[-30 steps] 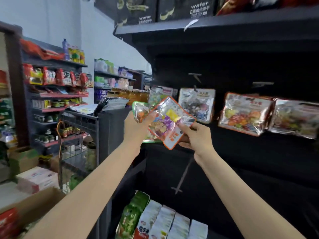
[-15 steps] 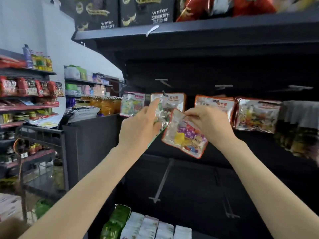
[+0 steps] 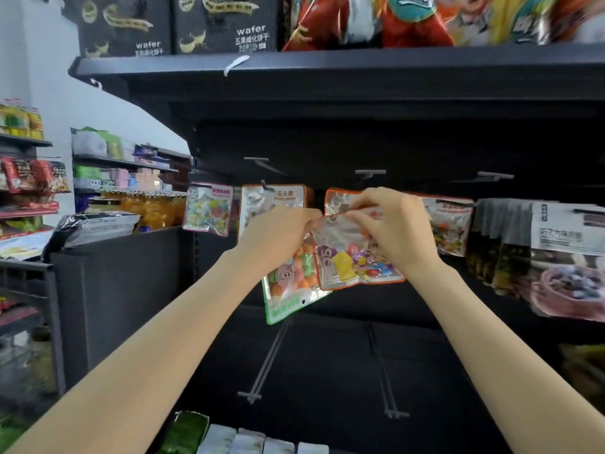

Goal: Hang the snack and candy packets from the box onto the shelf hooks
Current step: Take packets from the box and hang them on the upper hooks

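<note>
Candy packet (image 3: 357,257) with the orange border now sits upright in front of the hanging row, its top edge raised to the level of the packets already on the shelf hooks — half a second ago it hung lower and tilted, and a second ago it was held well out to the left of the rack. The right hand (image 3: 393,231) pinches its top edge with curled fingers; the left hand (image 3: 281,237) has closed in until it touches the same top corner, while its curled fingers grip a second, green-edged packet (image 3: 288,290) that dangles just behind and below the first. Both hands have come together right beneath a bare hook (image 3: 370,173), with the orange-rimmed hanging packet (image 3: 340,198) just behind them. My reading: the carry is over and the threading begins. Whether the packet's hole has met a hook tip I cannot tell — the fingers cover that spot.
</note>
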`<state>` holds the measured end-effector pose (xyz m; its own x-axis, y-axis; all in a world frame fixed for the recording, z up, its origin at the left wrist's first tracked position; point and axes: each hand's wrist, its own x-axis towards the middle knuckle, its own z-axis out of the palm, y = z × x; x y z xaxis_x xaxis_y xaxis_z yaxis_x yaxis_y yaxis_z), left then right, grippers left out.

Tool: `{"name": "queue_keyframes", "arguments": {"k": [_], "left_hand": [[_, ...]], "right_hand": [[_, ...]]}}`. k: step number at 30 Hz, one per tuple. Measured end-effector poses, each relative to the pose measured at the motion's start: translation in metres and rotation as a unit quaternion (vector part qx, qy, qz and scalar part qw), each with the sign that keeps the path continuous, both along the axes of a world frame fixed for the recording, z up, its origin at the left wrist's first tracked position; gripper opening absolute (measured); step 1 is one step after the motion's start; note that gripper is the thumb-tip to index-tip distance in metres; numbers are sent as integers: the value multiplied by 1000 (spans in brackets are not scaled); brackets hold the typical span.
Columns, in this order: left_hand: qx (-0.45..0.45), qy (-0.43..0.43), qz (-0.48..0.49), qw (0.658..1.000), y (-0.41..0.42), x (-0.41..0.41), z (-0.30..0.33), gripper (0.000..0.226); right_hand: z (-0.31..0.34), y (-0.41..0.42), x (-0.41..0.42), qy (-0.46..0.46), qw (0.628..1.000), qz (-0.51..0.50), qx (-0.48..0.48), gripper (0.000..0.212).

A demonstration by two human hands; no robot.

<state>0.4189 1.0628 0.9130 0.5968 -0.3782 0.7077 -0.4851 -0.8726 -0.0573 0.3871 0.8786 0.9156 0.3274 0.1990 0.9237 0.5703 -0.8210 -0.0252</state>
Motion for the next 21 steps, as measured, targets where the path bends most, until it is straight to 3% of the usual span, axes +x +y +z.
{"name": "queue_keyframes", "arguments": {"k": [3,7,21], "left_hand": [[-19,43,-25,999,-5,7,6,29],[-34,40,-36,998,-15,8,17,33],[-61,15,-21,998,-21,7,20,30]], "right_hand": [[7,-9,2,64,988,55,128,5],[10,-9,8,58,978,48,194,6],[4,-8,16,-25,986,-43,156,11]]}}
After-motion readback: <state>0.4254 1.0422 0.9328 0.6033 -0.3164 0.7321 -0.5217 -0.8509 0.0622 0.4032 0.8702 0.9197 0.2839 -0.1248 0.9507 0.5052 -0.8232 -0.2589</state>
